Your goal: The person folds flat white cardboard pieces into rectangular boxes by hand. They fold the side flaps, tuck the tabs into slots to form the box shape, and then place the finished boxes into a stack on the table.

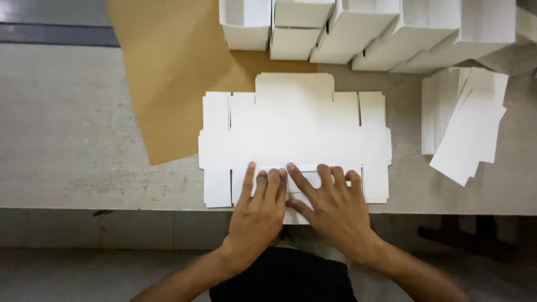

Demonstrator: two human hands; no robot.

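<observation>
Fingers [268, 182] of both hands lie flat and spread, gripping nothing, pressing the near flap of the flat white box blank [293, 126] on the counter [72, 140]. Keep pressure even along the fold line.

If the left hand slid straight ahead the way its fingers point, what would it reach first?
The left hand would stay on the flat white box blank, crossing its middle panel, then likely meet the folded white boxes at the table's far side.

Both hands flat on the box blank

Left hand [258, 211] and right hand [330, 208] press the near flap of the white die-cut blank [295, 126] at frame centre (folded white boxes [358, 33] line the top, brown paper [173, 72] upper left).
</observation>
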